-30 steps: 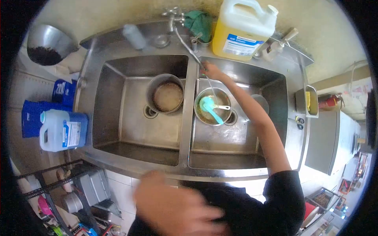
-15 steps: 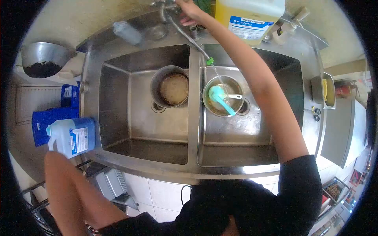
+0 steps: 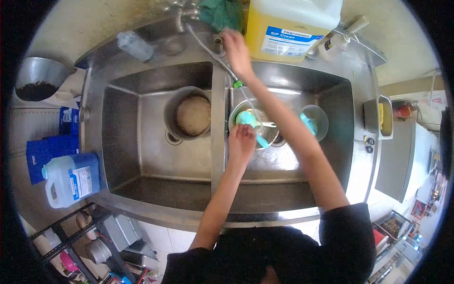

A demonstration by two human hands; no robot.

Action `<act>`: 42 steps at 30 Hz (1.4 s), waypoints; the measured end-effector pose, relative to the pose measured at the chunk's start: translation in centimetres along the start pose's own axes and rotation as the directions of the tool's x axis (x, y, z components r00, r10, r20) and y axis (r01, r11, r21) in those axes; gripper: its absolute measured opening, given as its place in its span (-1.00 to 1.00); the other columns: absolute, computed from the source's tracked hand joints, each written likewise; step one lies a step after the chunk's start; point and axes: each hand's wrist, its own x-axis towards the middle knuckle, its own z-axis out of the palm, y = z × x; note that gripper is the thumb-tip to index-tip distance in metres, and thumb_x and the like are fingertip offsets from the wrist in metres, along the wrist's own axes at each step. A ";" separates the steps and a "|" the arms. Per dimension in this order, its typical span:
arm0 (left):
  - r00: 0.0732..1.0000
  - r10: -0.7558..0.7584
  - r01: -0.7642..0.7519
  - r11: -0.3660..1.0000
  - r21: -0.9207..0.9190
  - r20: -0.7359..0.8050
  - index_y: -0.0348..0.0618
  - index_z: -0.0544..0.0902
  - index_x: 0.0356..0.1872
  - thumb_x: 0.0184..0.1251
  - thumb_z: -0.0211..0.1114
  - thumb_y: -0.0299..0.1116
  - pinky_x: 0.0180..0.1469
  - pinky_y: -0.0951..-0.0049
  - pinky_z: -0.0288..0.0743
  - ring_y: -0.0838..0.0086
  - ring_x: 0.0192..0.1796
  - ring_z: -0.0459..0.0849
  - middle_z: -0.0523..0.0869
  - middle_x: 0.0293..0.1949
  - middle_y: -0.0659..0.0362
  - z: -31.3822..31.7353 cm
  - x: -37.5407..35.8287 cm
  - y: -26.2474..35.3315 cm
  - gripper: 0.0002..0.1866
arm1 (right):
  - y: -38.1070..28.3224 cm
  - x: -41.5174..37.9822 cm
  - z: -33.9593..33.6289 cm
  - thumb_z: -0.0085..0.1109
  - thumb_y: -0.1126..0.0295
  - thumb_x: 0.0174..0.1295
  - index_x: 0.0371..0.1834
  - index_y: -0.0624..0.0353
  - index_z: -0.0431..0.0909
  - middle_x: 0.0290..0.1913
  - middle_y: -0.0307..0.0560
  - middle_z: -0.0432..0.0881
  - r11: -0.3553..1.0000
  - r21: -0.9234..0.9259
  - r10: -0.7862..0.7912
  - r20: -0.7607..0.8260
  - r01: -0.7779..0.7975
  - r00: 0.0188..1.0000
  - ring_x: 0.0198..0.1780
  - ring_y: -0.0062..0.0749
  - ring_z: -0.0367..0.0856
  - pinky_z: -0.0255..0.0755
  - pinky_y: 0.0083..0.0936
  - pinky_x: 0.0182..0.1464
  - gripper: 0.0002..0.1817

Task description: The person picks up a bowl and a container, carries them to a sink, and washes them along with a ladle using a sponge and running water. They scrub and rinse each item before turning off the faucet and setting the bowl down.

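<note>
In the right basin stands a steel bowl (image 3: 246,116) with a turquoise ladle (image 3: 247,119) and a white-handled utensil in it. My left hand (image 3: 241,140) grips the bowl's near-left rim. My right hand (image 3: 236,51) reaches over the basin to the back ledge, fingers spread and holding nothing, right beside the long tap spout (image 3: 213,54). The spout's green tip (image 3: 238,84) hangs over the bowl and a thin stream of water runs down into it.
A steel pot (image 3: 187,114) with brownish residue sits in the left basin. A second bowl (image 3: 316,122) holds something turquoise. On the back ledge are a yellow cleaner jug (image 3: 288,28), a green cloth (image 3: 220,13) and a plastic bottle (image 3: 135,45). A blue jug (image 3: 71,180) stands left.
My left hand has come up from below and taken hold of the bowl's rim. My right hand has dropped from the tap's base to beside the spout.
</note>
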 end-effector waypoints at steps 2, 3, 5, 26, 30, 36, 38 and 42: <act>0.914 0.119 0.003 0.954 0.299 -0.387 -0.16 0.41 -0.33 0.01 0.03 -0.40 -0.30 0.55 0.39 0.47 -0.33 0.43 0.45 -0.41 0.20 -5.5 6.9 0.6 -0.83 | 6.3 -7.6 -2.7 -0.15 0.22 0.14 -0.30 0.23 0.42 -0.41 -0.01 0.44 0.823 0.279 0.549 -0.174 -0.494 0.817 -0.43 -0.35 0.47 0.35 -0.55 -0.39 -0.71; 0.906 0.122 -0.018 0.967 0.254 -0.404 -0.15 0.41 -0.32 -0.01 0.02 -0.40 -0.27 0.49 0.40 0.44 -0.27 0.44 0.46 -0.41 0.17 -6.9 9.5 0.7 -0.81 | 9.2 -11.0 -4.0 -0.09 0.26 0.11 -0.37 0.22 0.41 -0.49 -0.09 0.40 0.579 0.410 0.798 -0.106 -0.705 0.593 -0.57 -0.46 0.41 0.31 -0.61 -0.57 -0.76; 0.967 0.096 -0.023 0.954 0.298 -0.235 -0.10 0.43 -0.32 -0.02 -0.01 -0.39 -0.24 0.33 0.41 0.40 -0.27 0.47 0.50 -0.42 0.15 -9.4 14.5 1.0 -0.81 | 14.8 -15.9 -4.6 -0.01 0.26 0.05 -0.42 0.26 0.39 -0.61 -0.15 0.37 0.246 0.704 0.902 0.084 -0.666 0.423 -0.61 -0.46 0.38 0.23 -0.59 -0.65 -0.75; 0.698 0.524 0.005 0.678 0.735 -0.488 -0.07 0.41 -0.20 0.09 0.02 -0.40 -0.28 0.53 0.44 0.51 -0.25 0.48 0.49 -0.28 0.20 -20.4 10.2 2.2 -0.79 | 7.4 -2.5 -3.5 0.30 0.25 -0.29 -0.39 0.01 0.51 -0.43 -0.16 0.57 0.966 -0.257 0.189 0.771 0.026 0.608 -0.31 -0.34 0.53 0.33 -0.45 -0.25 -0.68; 0.732 0.497 -0.067 0.734 0.676 -0.466 -0.04 0.34 -0.22 0.15 -0.04 -0.52 -0.27 0.42 0.48 0.49 -0.29 0.48 0.46 -0.31 0.24 -20.1 9.8 1.6 -0.82 | 6.0 -3.1 -3.6 0.29 0.19 -0.29 -0.40 -0.02 0.51 -0.45 -0.20 0.57 0.967 -0.239 0.128 0.745 0.084 0.654 -0.32 -0.33 0.53 0.32 -0.44 -0.25 -0.69; 0.749 0.497 -0.087 0.730 0.678 -0.438 -0.12 0.30 -0.22 0.14 0.01 -0.52 -0.21 0.33 0.50 0.38 -0.29 0.48 0.44 -0.28 0.14 -20.5 9.3 1.0 -0.82 | 4.5 -3.5 -3.8 0.29 0.17 -0.29 -0.39 -0.04 0.51 -0.47 -0.22 0.57 0.967 -0.253 0.175 0.739 0.028 0.650 -0.34 -0.34 0.53 0.31 -0.44 -0.26 -0.67; 0.779 0.468 -0.080 0.735 0.673 -0.418 -0.14 0.30 -0.22 0.15 -0.01 -0.53 -0.19 0.29 0.50 0.36 -0.30 0.47 0.44 -0.28 0.09 -21.1 9.7 1.3 -0.83 | 3.8 -3.0 -4.1 0.30 0.17 -0.29 -0.39 -0.03 0.51 -0.47 -0.22 0.57 0.962 -0.268 0.183 0.760 0.044 0.624 -0.35 -0.35 0.53 0.31 -0.44 -0.26 -0.67; 0.770 0.457 -0.071 0.755 0.652 -0.445 -0.19 0.31 -0.27 0.15 -0.02 -0.54 -0.20 0.28 0.51 0.34 -0.32 0.48 0.44 -0.28 0.07 -22.0 10.1 1.3 -0.88 | 4.9 -1.5 -5.2 0.26 0.25 -0.18 -0.40 0.07 0.50 -0.51 -0.27 0.55 0.981 -0.140 0.043 0.829 0.133 0.558 -0.45 -0.57 0.48 0.31 -0.59 -0.37 -0.73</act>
